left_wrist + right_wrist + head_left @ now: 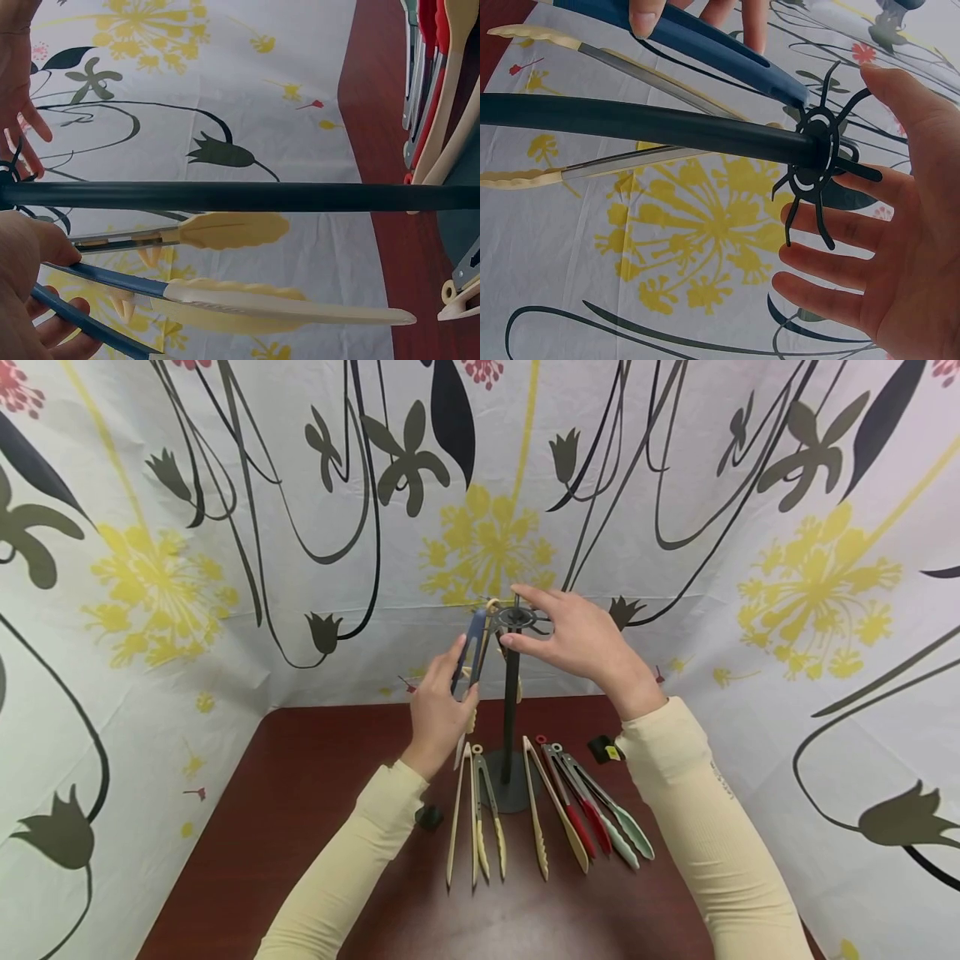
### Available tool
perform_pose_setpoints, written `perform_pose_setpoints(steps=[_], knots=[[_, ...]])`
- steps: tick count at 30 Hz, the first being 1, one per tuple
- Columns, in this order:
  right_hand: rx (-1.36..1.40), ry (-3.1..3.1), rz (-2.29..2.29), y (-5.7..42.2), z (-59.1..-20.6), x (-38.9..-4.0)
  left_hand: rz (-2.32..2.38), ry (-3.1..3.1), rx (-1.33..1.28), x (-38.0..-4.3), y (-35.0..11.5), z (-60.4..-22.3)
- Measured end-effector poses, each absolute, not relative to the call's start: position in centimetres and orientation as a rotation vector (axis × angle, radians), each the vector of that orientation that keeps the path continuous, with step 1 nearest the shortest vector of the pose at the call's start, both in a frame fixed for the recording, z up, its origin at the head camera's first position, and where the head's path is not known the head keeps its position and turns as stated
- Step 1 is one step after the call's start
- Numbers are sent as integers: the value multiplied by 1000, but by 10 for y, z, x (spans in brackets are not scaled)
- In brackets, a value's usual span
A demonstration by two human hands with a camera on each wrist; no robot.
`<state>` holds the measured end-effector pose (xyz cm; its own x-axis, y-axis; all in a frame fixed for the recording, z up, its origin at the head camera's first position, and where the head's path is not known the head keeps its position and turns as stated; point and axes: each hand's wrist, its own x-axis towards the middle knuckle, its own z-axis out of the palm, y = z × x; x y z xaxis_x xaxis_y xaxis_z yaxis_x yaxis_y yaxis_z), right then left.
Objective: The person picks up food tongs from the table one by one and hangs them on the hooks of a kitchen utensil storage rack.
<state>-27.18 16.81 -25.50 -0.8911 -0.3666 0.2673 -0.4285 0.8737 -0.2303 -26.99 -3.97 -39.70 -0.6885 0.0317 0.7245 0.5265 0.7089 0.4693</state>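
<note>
My left hand grips a pair of blue tongs with cream tips, their arms spread and tips pointing down. In the right wrist view, the top end of the tongs is at the hook ring of a dark stand. My right hand is at the top of this stand, fingers extended around the ring, the thumb right at one hook. Behind the pole, silver tongs with yellowish scalloped tips hang from the ring.
The stand's round base is on the dark red table. Around its front lie pale tongs, grey tongs with cream tips, wooden-coloured tongs, red tongs and mint-tipped tongs. Floral cloth encloses the table.
</note>
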Motion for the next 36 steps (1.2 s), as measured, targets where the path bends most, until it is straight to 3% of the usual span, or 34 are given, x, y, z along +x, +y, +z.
perform_pose_setpoints(steps=[36], knots=[[608, -2849, 413, 168, -254, -270, -921, -2213, -306, -274, -19, -403]])
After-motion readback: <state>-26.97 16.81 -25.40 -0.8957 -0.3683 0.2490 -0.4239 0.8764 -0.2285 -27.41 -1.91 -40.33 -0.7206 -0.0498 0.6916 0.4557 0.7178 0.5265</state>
